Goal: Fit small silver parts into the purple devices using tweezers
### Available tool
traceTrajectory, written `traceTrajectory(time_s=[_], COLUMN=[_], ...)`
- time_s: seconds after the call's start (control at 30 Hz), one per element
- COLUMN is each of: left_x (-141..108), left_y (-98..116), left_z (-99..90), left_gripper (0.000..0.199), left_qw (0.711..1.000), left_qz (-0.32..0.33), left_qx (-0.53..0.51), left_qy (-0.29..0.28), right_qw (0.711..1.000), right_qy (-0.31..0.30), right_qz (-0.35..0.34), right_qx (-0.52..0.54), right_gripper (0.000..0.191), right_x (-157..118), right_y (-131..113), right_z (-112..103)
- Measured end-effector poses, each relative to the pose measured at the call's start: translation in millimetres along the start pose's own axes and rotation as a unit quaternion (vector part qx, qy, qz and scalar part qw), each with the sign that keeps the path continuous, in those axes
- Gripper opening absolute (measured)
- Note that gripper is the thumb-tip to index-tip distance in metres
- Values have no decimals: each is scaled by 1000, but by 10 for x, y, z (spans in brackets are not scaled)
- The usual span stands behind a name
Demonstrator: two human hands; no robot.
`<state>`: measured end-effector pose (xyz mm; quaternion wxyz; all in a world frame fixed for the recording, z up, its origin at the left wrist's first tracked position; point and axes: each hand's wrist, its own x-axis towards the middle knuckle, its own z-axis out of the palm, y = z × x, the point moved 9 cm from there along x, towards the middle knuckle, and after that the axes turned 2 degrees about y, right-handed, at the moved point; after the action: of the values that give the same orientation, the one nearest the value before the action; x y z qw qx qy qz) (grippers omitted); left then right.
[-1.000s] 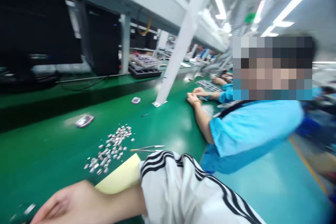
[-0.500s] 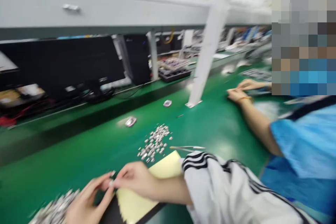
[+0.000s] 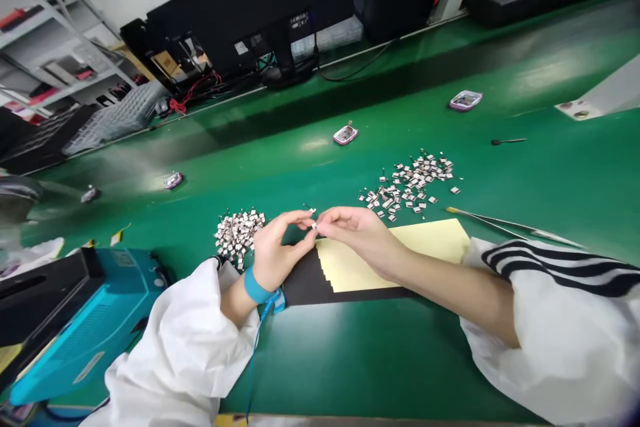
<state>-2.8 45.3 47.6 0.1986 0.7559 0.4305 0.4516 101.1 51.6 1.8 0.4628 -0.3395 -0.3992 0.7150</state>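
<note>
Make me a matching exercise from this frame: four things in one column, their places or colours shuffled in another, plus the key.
Things:
1. Wristband
2. Paper
3. Small part
4. Right sleeve

Places and colours:
A. At the fingers of the left hand and right hand
B. White with black stripes
C. Blue, around the left wrist
D. Yellow, partly hidden by the right hand and forearm

Right pairs: 1-C, 2-D, 3-A, 4-B
</note>
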Motion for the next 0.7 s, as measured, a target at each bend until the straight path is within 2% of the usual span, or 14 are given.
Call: traceTrajectory(time_s=[0.13,0.47,0.7], left_x=[-15,-14,-7], left_y=[21,149,149], left_z=[-20,-38,-33], left_gripper=[33,30,27], left_qw=[1000,996,996], left_qz=[18,70,76], left_qx=[0,39,49], left_qy=[10,27,24], right_qw=[1000,999,999], right_qy=[-27,-32,-34], right_qz=[-4,-4,-8], right_qx=[2,-5,-3], right_gripper=[9,8,9], right_x=[-1,-14,-17], right_y=[-22,-13,-4], right_z=[54,45,54])
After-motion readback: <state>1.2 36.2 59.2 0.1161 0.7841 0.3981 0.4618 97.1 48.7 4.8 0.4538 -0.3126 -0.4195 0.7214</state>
